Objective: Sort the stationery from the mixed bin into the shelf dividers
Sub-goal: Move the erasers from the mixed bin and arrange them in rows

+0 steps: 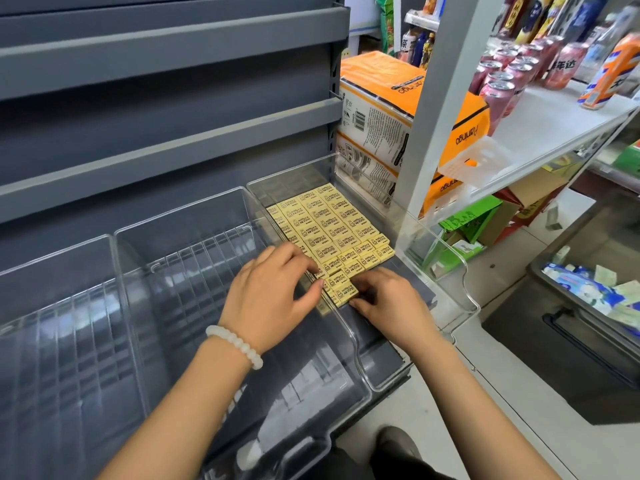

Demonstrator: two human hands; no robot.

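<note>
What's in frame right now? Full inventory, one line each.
erasers: dozens, pale yellow with black print, laid in rows in the rightmost clear bin
clear bins: three visible, transparent, side by side on the grey shelf; the left and middle ones hold nothing visible
grey shelving: dark grey, several tiers above the bins
orange packs: stacked, orange and white, right of the grey shelving
drink cans: a cluster, pink-red, on the white shelf at right
white shelf: one, right side
grey tub: one, low right, holds blue and white packets
bead bracelet: one, white, on the left wrist
left hand: fingers on the front erasers
right hand: fingers at the front eraser row
</note>
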